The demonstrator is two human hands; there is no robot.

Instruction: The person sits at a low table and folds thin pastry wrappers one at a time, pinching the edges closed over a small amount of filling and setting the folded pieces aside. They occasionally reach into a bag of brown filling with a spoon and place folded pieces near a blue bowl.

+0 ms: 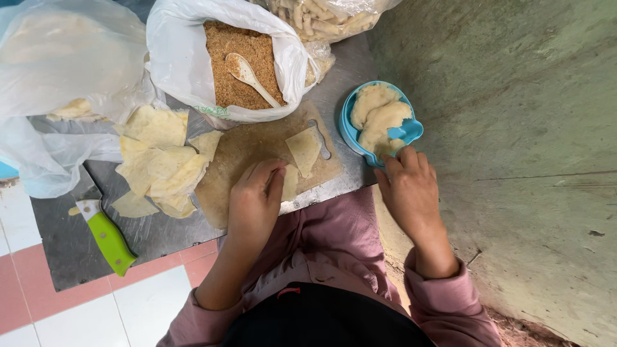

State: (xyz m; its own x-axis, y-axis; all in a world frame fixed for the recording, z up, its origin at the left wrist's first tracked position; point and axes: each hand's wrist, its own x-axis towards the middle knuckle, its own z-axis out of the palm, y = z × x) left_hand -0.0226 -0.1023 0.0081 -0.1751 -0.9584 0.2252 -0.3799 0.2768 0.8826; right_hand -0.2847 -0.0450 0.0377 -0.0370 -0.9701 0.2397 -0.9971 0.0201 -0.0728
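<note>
My left hand (pixel 256 200) rests palm down on a wooden cutting board (pixel 239 153), its fingers pressing on a thin triangular dough sheet (pixel 291 182). A second dough triangle (pixel 303 149) lies on the board just beyond it. My right hand (pixel 409 190) reaches to the near rim of a blue bowl (pixel 349 132) holding lumps of pale paste (pixel 379 115), fingertips touching the paste at the bowl's edge. Whether those fingers pinch any paste is hidden.
A pile of cut dough sheets (pixel 159 160) lies left of the board on a metal sheet (pixel 154 228). A green-handled knife (pixel 106 234) lies at front left. Behind stand a white bag of brown crumbs (pixel 241 64) with a wooden spoon (pixel 250 77), and other plastic bags (pixel 64 58). A concrete wall (pixel 514 128) is on the right.
</note>
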